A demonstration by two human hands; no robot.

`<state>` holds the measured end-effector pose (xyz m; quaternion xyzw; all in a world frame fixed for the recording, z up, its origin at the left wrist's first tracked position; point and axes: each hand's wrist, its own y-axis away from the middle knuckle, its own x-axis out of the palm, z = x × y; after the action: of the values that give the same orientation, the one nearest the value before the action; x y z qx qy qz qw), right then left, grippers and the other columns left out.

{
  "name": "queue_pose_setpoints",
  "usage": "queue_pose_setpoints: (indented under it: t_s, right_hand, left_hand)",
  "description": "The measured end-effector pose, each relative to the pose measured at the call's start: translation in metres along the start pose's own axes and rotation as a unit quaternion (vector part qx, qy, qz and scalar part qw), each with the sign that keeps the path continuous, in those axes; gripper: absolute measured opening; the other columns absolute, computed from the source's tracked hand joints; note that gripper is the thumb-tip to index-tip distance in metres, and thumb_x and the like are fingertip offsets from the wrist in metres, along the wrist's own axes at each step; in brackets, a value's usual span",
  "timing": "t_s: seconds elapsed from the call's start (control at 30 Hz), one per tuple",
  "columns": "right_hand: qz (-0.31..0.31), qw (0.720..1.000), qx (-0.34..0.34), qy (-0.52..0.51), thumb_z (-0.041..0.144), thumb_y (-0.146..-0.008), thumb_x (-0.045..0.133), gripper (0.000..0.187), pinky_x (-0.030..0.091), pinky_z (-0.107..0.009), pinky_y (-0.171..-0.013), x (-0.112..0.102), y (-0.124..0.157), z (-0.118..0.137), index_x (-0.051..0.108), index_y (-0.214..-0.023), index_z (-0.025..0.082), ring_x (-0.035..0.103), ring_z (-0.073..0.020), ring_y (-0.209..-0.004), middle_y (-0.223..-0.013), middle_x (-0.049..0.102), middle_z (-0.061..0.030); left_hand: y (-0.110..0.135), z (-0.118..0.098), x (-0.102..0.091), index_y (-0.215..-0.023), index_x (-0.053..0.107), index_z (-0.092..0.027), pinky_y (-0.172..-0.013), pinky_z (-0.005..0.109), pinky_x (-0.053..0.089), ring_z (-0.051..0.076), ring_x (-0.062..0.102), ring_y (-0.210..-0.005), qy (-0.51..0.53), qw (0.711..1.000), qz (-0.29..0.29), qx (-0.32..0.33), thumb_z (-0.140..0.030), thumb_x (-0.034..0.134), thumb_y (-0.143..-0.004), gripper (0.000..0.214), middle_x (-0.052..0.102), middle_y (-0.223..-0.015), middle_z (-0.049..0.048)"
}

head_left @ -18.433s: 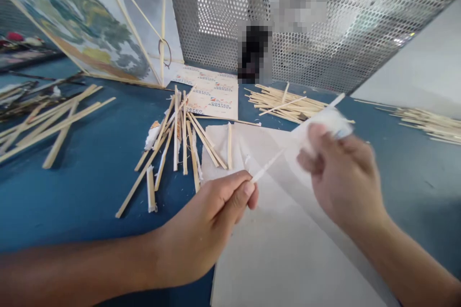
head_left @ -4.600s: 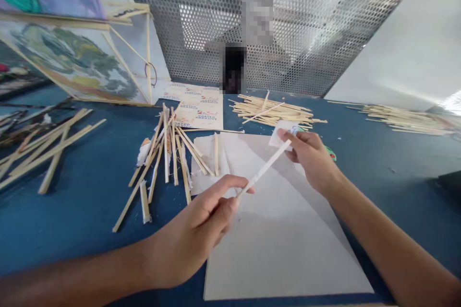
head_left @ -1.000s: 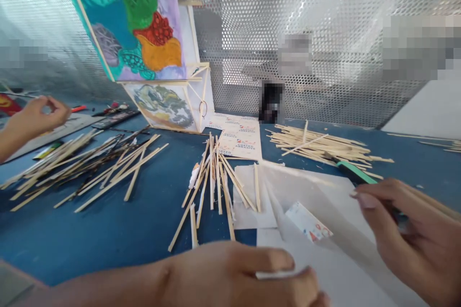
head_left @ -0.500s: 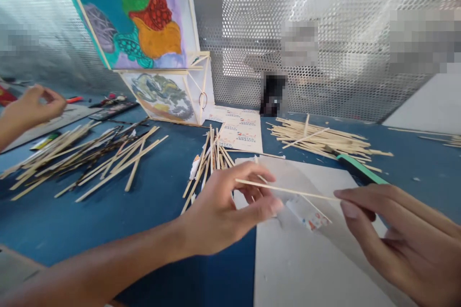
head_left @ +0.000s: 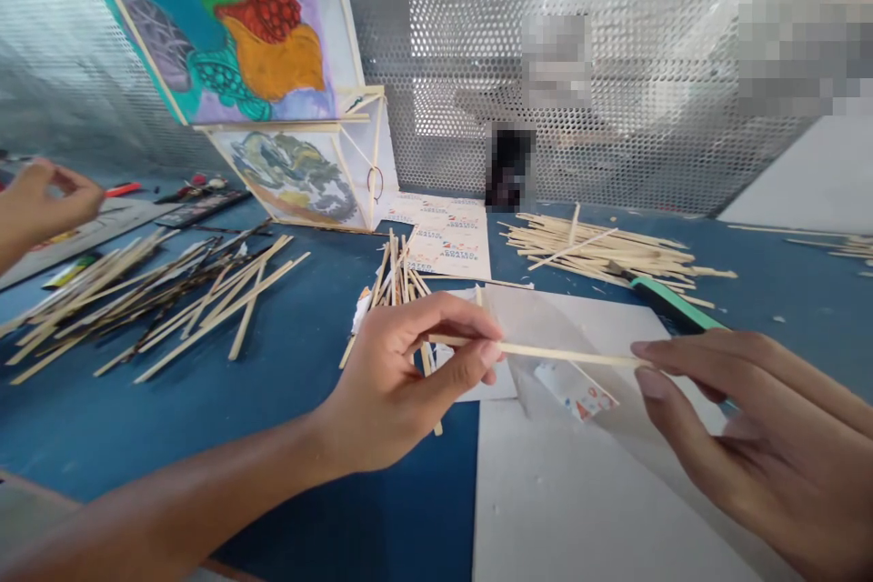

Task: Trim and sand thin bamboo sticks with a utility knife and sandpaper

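Note:
A thin, pale wooden stick [head_left: 569,355] is held level between my two hands, above a white board [head_left: 546,482]. My left hand [head_left: 423,377] pinches it between thumb and fingers near its left part. At its right end, my right hand [head_left: 743,418] grips the tip with thumb and forefinger. Below the stick, a small piece of printed sandpaper [head_left: 579,389] lies on the board. Behind my left hand is a loose bundle of sticks [head_left: 394,271], partly hidden by the hand.
A pile of sticks [head_left: 607,247] and a green-handled cutter [head_left: 672,302] lie at the back right. More sticks [head_left: 205,300] spread on the left, near another person's hand [head_left: 51,200]. A painted panel frame [head_left: 293,173] stands behind, beside sheets marked coated abrasive [head_left: 456,245].
My left hand's fingers have closed around the stick, where before they were parted beside it. My right hand keeps its hold. The camera view has shifted slightly.

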<state>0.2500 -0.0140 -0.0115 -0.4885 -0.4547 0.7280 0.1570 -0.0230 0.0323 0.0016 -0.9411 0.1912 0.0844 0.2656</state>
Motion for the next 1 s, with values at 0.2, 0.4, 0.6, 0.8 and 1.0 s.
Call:
queue_pose_setpoints:
  t_s: [0.2, 0.4, 0.6, 0.8, 1.0]
  right_hand:
    - [-0.015, 0.998, -0.047, 0.044, 0.018, -0.090, 0.073, 0.009, 0.049, -0.040, -0.072, -0.001, -0.005, -0.007, 0.069, -0.096, 0.022, 0.066, -0.0230, -0.070, -0.080, 0.073, -0.0097]
    - [-0.018, 0.988, -0.153, -0.001, 0.014, -0.083, 0.080, 0.022, 0.048, -0.037, -0.068, 0.005, 0.004, 0.016, 0.075, -0.104, 0.019, 0.062, -0.0196, -0.072, -0.084, 0.074, -0.0059]
    - [0.041, 0.986, -0.087, -0.134, 0.002, -0.085, 0.072, 0.013, 0.054, -0.035, -0.064, 0.009, 0.006, 0.042, 0.076, -0.096, 0.009, 0.065, -0.0191, -0.074, -0.083, 0.073, -0.0091]
    - [0.027, 0.991, -0.069, -0.108, 0.018, -0.099, 0.055, 0.021, 0.058, -0.035, -0.058, 0.009, 0.016, 0.039, 0.076, -0.099, 0.021, 0.072, -0.0211, -0.072, -0.083, 0.076, -0.0067]
    - [-0.019, 0.994, -0.090, -0.050, 0.019, -0.099, 0.054, 0.023, 0.063, -0.039, -0.074, 0.015, 0.024, 0.045, 0.076, -0.104, 0.024, 0.076, -0.0246, -0.089, -0.091, 0.079, -0.0078]
  left_hand:
    - [0.000, 0.005, 0.000, -0.098, 0.072, -0.015, -0.068, 0.016, 0.057, 0.008, 0.072, -0.067, -0.274, 0.931, -0.014, 0.240, -0.008, 0.072, -0.090, 0.010, 0.077, -0.078, -0.0020]
    - [0.008, 0.002, 0.009, -0.098, 0.071, -0.010, -0.072, 0.021, 0.059, 0.011, 0.073, -0.069, -0.328, 0.895, 0.035, 0.302, -0.010, 0.072, -0.090, 0.008, 0.080, -0.085, 0.0013]
    - [0.011, -0.007, 0.013, -0.101, 0.072, -0.007, -0.074, 0.023, 0.060, 0.011, 0.074, -0.080, -0.404, 0.839, 0.065, 0.358, -0.012, 0.068, -0.093, 0.010, 0.082, -0.090, 0.0035]
    - [0.021, -0.003, 0.023, -0.098, 0.070, -0.011, -0.065, 0.021, 0.060, 0.009, 0.072, -0.070, -0.394, 0.853, -0.005, 0.341, -0.017, 0.074, -0.091, 0.010, 0.079, -0.083, -0.0017]
    - [0.028, -0.002, 0.031, -0.093, 0.064, -0.020, -0.054, 0.023, 0.059, 0.012, 0.071, -0.057, -0.367, 0.890, 0.000, 0.271, -0.021, 0.071, -0.093, 0.007, 0.076, -0.070, -0.0033]
